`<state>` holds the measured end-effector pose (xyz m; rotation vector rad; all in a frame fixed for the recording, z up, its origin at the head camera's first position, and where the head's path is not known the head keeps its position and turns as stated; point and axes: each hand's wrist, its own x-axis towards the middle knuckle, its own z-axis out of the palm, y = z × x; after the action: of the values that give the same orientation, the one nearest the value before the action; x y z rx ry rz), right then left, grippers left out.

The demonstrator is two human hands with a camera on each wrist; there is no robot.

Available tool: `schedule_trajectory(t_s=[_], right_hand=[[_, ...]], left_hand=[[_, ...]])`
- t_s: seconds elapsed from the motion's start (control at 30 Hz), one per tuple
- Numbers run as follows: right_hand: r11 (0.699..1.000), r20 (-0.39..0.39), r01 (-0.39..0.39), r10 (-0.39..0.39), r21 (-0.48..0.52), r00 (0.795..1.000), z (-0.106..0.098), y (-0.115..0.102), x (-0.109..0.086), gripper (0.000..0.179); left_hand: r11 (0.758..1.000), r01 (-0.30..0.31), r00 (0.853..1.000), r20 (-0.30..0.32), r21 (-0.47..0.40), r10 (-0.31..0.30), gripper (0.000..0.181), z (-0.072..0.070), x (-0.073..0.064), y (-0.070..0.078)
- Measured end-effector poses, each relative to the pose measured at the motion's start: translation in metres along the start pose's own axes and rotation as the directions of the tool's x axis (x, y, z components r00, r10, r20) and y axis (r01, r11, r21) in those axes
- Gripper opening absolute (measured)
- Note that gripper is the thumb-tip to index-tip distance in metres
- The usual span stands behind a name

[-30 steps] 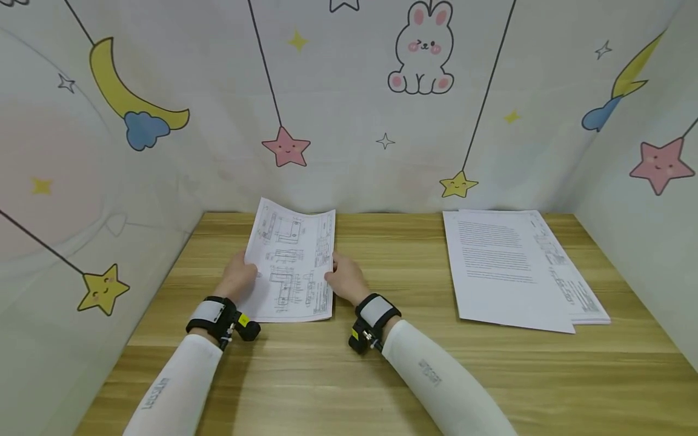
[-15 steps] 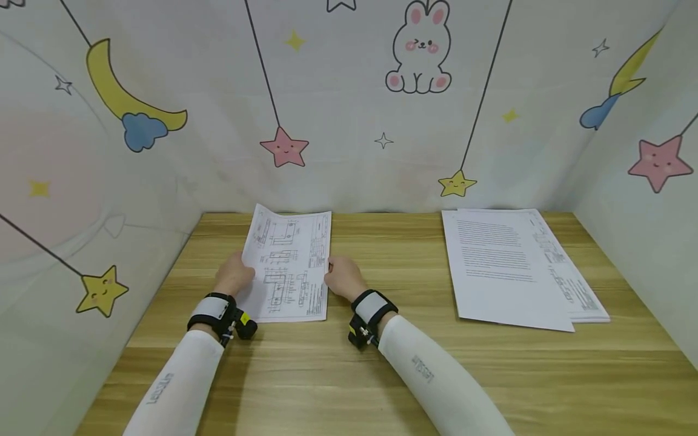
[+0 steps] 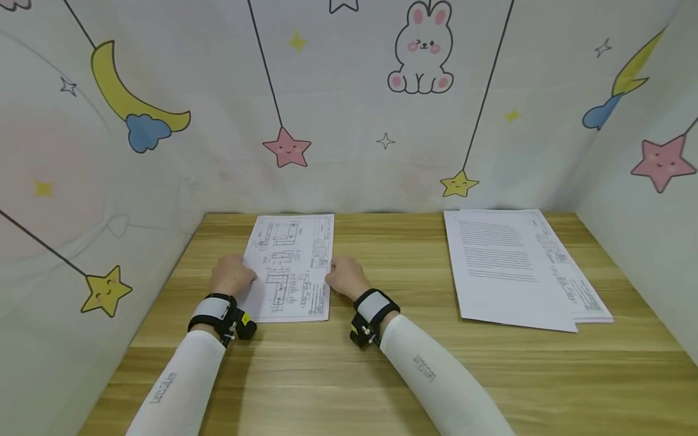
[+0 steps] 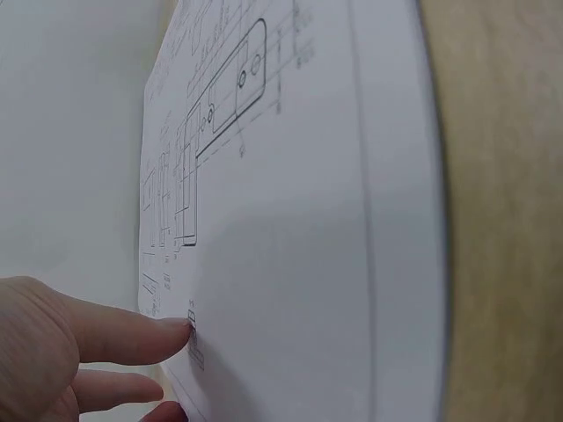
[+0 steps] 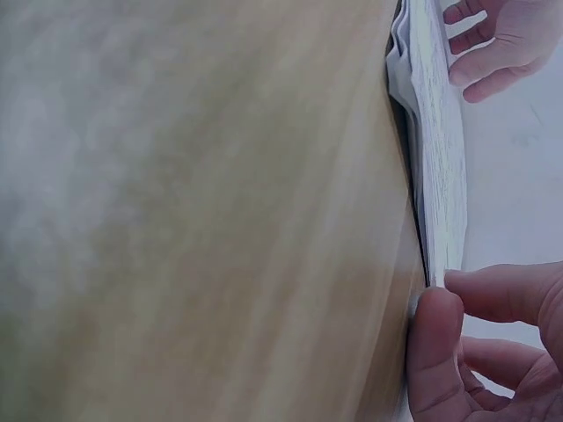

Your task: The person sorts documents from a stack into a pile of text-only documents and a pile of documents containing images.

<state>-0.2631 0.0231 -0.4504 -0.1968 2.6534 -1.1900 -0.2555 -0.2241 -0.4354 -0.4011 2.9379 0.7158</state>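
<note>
A thin pile of paper sheets (image 3: 289,272) lies on the left part of the table, its top sheet printed with technical drawings. My left hand (image 3: 231,275) holds the left edge, its thumb (image 4: 132,337) on the printed face and the other fingers partly hidden by the paper's edge. On the opposite side, my right hand (image 3: 346,277) pinches the right edge between thumb and index finger (image 5: 435,338). Seen edge-on in the right wrist view, the layered sheets (image 5: 431,167) are slightly wavy near one end.
A second paper pile rests at the right of the wooden table (image 3: 392,375). Its text page (image 3: 491,297) lies askew over a drawing sheet (image 3: 553,242). A white cloth wall (image 3: 349,181) with cartoon prints rises behind the table's far edge.
The raised, curved far-left corner of the left pile has come down, and the top sheet now lies flat. Both hands stay at its side edges; the right pile has not moved.
</note>
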Motion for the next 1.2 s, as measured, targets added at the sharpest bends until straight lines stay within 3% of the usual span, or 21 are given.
schedule_trajectory(t_s=[0.17, 0.33, 0.5, 0.67, 0.87, 1.2], right_hand=[[0.993, -0.006, 0.046, -0.046, 0.111, 0.999, -0.003, 0.006, -0.007, 0.032], [0.983, 0.020, 0.047, -0.052, 0.178, 0.998, -0.006, 0.011, -0.012, 0.014], [0.976, 0.052, 0.012, -0.024, 0.219, 0.998, -0.017, 0.017, -0.017, 0.043], [0.987, 0.044, 0.011, -0.019, 0.163, 0.999, -0.041, 0.026, -0.025, 0.042], [0.999, -0.032, 0.052, -0.052, -0.001, 0.998, -0.073, 0.045, -0.035, 0.042], [0.984, -0.122, 0.046, -0.067, -0.172, 0.990, -0.136, 0.078, -0.058, 0.046]], left_hand=[[0.999, -0.007, 1.000, -0.014, 0.048, 0.008, 0.051, 0.002, -0.002, 0.006], [0.999, 0.027, 1.000, 0.010, 0.042, -0.027, 0.059, 0.002, -0.005, 0.016], [0.999, -0.045, 0.999, 0.031, 0.026, 0.044, 0.062, -0.003, -0.008, 0.029], [0.992, -0.125, 0.992, 0.001, -0.011, 0.125, 0.060, -0.001, -0.009, 0.050], [0.977, -0.207, 0.978, -0.034, -0.050, 0.205, 0.057, 0.002, -0.010, 0.080], [0.929, -0.364, 0.931, -0.029, -0.071, 0.363, 0.053, -0.003, -0.027, 0.119]])
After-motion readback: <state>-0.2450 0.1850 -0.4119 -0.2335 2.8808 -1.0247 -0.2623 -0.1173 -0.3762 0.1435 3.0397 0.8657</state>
